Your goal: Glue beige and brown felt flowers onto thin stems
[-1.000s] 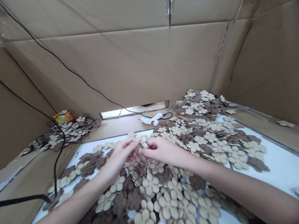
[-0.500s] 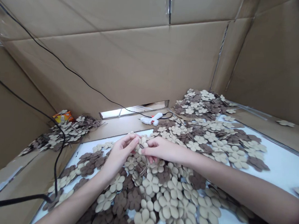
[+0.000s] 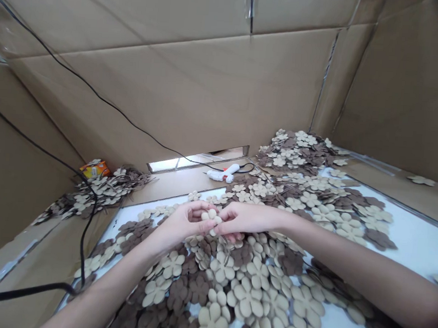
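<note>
Between both hands is a small beige flower cutout [image 3: 211, 216], its petals facing up toward me. My left hand [image 3: 190, 219] pinches its left side with thumb and fingers. From the right, my right hand [image 3: 235, 220] grips the same flower, fingertips close to the left thumb. Thin brown strands [image 3: 228, 252] hang beneath the right fingers; their upper ends are hidden. Beige flower cutouts [image 3: 247, 296] and brown flower cutouts [image 3: 199, 288] lie in overlapping layers below and around the hands on a white board [image 3: 419, 248].
A white glue gun [image 3: 224, 174] lies behind the hands, its black cable [image 3: 131, 125] running up left. Flower piles stand at back right [image 3: 298, 152] and back left [image 3: 102, 191], the latter beside an orange packet [image 3: 94, 168]. Cardboard walls [image 3: 194, 92] enclose the surface.
The hands have drawn closer together and shifted slightly toward me. The flower has turned so its face shows more fully, and another small beige flower now shows on the board behind the left hand.
</note>
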`<action>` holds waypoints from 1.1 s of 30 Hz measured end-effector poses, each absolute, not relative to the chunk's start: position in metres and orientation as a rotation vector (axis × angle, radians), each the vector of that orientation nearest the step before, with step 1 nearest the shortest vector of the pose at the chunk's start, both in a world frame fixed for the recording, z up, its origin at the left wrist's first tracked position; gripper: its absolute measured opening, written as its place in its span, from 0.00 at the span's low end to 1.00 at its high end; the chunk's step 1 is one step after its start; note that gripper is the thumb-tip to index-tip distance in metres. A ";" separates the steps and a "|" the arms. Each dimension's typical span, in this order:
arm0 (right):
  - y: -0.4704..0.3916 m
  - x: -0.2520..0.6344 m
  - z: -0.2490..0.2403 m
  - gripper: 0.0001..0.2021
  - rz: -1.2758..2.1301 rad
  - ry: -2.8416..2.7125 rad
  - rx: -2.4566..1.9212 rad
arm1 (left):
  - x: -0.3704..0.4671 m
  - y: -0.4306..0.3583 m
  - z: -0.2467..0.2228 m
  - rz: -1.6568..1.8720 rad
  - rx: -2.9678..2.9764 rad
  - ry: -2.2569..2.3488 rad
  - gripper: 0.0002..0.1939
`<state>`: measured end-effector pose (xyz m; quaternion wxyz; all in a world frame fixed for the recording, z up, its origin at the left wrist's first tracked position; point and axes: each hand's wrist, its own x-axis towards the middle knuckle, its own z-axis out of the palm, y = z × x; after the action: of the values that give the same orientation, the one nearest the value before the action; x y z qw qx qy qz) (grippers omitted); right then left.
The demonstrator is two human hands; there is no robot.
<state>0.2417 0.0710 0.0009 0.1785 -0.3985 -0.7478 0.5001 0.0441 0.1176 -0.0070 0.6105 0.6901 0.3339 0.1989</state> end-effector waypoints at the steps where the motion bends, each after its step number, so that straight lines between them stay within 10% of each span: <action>1: 0.071 0.243 0.002 0.11 1.404 -2.142 -1.128 | 0.043 0.118 -0.007 0.455 1.597 0.758 0.18; 20: 0.068 0.295 0.045 0.13 1.650 -2.223 -1.017 | 0.040 0.119 -0.003 0.452 1.567 0.806 0.19; 33: 0.100 0.308 0.016 0.15 1.131 -1.434 -1.328 | 0.036 0.129 -0.013 0.436 1.483 0.881 0.20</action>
<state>0.3077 0.0995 0.0162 0.4275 -0.5318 -0.5741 0.4527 0.0360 0.1290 -0.0131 0.6295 0.6476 0.3847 0.1905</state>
